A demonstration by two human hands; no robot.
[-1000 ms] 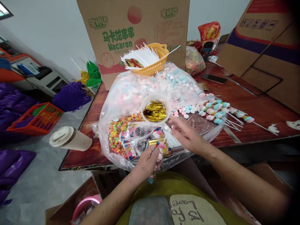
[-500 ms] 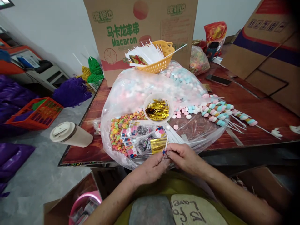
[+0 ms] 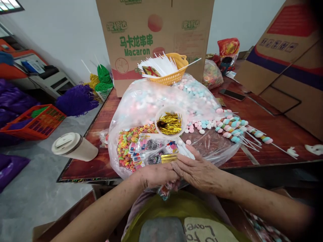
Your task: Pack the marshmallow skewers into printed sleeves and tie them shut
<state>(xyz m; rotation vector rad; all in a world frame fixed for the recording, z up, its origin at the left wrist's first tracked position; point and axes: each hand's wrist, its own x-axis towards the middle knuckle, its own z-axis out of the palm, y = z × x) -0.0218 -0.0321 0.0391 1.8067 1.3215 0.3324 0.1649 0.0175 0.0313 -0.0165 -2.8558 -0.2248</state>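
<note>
Both hands meet at the table's front edge. My left hand (image 3: 156,175) is closed round a wrapped candy skewer (image 3: 165,190), whose clear-wrapped end hangs below the fingers. Over it lies my right hand (image 3: 198,168), fingers bent against the left hand's fingertips; what they pinch is hidden. Just beyond are printed packets (image 3: 151,143) and gold ties (image 3: 168,158). A clear tub of gold twist ties (image 3: 169,123) rests on the plastic bag. Ring candies (image 3: 124,148) lie to the left, and pink, white and blue candies (image 3: 200,125) to the right.
Twisted marshmallow skewers (image 3: 230,127) lie at the right, with a phone (image 3: 232,94) behind them. A yellow basket (image 3: 169,79) of white sticks stands before a cardboard box (image 3: 161,33). A lidded cup (image 3: 75,147) leans at the left edge. An orange crate (image 3: 37,124) is beyond.
My right hand has moved over the left one, its fingers now laid across. The wrapped skewer's end has come into view below the hands. The camera view has shifted slightly.
</note>
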